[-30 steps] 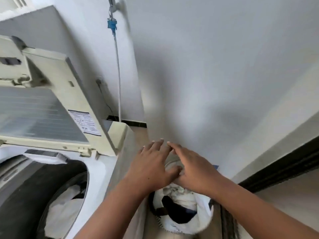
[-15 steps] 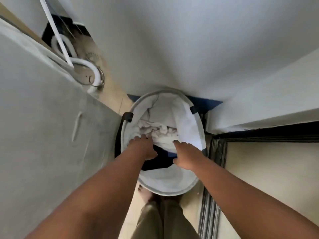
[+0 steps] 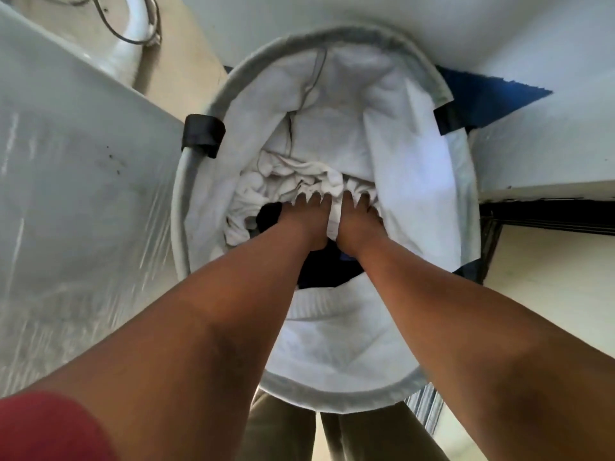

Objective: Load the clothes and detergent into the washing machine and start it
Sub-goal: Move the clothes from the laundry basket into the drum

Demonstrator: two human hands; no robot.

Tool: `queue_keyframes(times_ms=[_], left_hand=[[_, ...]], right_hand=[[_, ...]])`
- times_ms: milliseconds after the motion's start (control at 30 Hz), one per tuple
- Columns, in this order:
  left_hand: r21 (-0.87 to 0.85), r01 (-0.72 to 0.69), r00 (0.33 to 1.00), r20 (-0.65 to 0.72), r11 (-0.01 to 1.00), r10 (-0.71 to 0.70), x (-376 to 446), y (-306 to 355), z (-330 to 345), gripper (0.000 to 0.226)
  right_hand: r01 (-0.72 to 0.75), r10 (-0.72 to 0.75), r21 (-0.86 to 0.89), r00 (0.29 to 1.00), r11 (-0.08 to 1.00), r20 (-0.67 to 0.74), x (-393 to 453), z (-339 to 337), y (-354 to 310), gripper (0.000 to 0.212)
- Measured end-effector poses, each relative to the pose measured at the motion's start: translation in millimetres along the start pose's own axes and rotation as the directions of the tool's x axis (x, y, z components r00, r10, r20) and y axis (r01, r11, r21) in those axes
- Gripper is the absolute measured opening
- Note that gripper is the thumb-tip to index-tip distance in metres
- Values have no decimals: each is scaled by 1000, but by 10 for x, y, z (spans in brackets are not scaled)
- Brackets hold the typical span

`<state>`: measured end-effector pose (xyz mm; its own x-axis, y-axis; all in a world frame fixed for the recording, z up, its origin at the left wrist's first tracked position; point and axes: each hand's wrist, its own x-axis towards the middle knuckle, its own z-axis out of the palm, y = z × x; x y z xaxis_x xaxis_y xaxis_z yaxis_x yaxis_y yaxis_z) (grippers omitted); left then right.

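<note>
White crumpled cloth (image 3: 299,176) at frame centre, inside the round fabric hamper (image 3: 199,201), is being gathered (fingertips buried) by left hand (image 3: 304,217) and right hand (image 3: 357,219); lifting toward the washer likely follows.

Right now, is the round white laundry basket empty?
No, crumpled white clothes and a dark garment lie inside the round white fabric laundry basket, under both hands.

1 head-worn camera looked steeply down along both forearms into the laundry basket (image 3: 199,181), close above the left hand (image 3: 304,221) and right hand (image 3: 357,224) gripping the white clothes (image 3: 299,176).
</note>
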<state>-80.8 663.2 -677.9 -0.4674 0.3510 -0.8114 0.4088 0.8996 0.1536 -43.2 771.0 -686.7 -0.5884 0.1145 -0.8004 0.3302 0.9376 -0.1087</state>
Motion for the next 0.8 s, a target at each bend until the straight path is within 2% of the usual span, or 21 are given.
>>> queue_keyframes(times_ms=[67, 100, 167, 233, 333, 400, 567, 700, 800], left_hand=[[-61, 9, 999, 41, 998, -7, 71, 7, 61, 97], [-77, 14, 998, 58, 997, -10, 81, 13, 83, 98], [-27, 10, 999, 53, 1000, -9, 59, 21, 88, 96], [55, 7, 999, 39, 998, -9, 16, 3, 58, 86], [132, 14, 999, 33, 991, -18, -125, -13, -39, 52], [157, 2, 1000, -23, 988, 1, -296, -19, -138, 44], [-6, -36, 987, -156, 999, 35, -914, -80, -419, 63], [-236, -80, 978, -207, 969, 31, -1487, -220, -712, 77], [-378, -116, 971, -238, 919, 24, -1995, -304, -1008, 117]], right_hand=[[26, -23, -173, 999, 985, 23, 73, 8, 15, 81], [58, -48, -282, 998, 958, 42, 82, -16, 15, 71], [114, -99, -390, 993, 914, 60, 55, -84, -4, 40], [136, -133, -390, 991, 911, 33, -37, -129, -17, 28], [117, -128, -362, 992, 925, -9, -283, -177, -43, 25], [112, -134, -333, 990, 936, -44, -496, -237, -47, 26], [93, -129, -187, 973, 978, -193, -1162, -556, -66, 26], [160, -142, 39, 946, 986, -292, -1766, -1000, -59, 27], [272, -184, 205, 912, 940, -366, -2291, -1420, -107, 36]])
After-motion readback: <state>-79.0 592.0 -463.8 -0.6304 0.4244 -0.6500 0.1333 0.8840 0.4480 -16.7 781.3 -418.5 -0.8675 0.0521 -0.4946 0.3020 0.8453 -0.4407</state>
